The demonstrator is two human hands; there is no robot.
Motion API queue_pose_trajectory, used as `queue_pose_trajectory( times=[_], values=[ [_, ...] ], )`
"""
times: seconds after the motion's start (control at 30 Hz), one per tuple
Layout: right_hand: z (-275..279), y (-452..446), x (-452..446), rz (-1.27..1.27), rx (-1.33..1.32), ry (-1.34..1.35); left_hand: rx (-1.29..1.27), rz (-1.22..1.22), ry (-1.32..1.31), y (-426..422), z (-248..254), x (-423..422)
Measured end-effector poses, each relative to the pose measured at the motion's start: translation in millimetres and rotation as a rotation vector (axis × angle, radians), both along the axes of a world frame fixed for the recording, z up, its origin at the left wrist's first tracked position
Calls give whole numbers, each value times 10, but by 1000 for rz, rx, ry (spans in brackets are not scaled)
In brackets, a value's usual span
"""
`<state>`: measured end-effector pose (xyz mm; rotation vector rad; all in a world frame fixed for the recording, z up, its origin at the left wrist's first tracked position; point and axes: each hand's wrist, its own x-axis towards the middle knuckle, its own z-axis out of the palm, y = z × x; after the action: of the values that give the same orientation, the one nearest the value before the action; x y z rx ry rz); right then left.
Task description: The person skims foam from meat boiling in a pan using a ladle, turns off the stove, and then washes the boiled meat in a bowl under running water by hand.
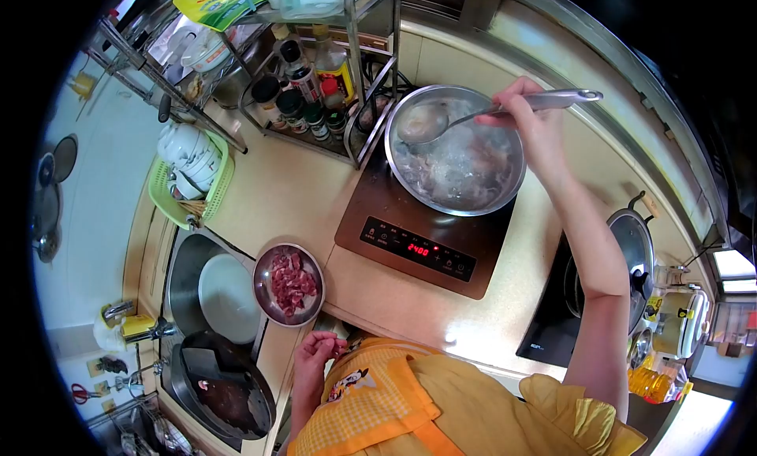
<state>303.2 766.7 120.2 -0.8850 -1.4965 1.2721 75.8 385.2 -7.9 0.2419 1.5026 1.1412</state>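
Note:
My right hand (533, 118) grips a metal ladle (564, 99) by its handle, over a steel pot (392, 166). The ladle's bowl dips at the left side of the pot, in cloudy, steaming water (457, 168) with foam and pale pieces of meat. The pot stands on a brown induction cooker (371, 207) whose red display reads 2400. Down at the counter's front edge, my left hand (315, 352) has its fingers curled, with nothing visible in them. Near it sits a steel bowl (268, 314) of raw red meat pieces (292, 284).
Left of the counter, the sink (185, 278) holds a white basin (229, 294) and a dark wok (264, 397). A green basket (225, 176) of dishes stands behind it. A metal rack (353, 77) carries seasoning bottles (300, 73). On the right is a lidded pan (631, 243).

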Motion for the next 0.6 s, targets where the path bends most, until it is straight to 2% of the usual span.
queue_pose_trajectory(
  times=[0.27, 0.5, 0.6],
  values=[
    [13, -381, 101, 188, -90, -23, 11, 12, -7, -7, 6, 8],
    [-61, -592, 395, 246, 1, -82, 46, -13, -7, -57, 6, 4],
    [-146, -639, 560, 205, -20, 12, 64, -34, 2, -95, -4, -12]
  ],
)
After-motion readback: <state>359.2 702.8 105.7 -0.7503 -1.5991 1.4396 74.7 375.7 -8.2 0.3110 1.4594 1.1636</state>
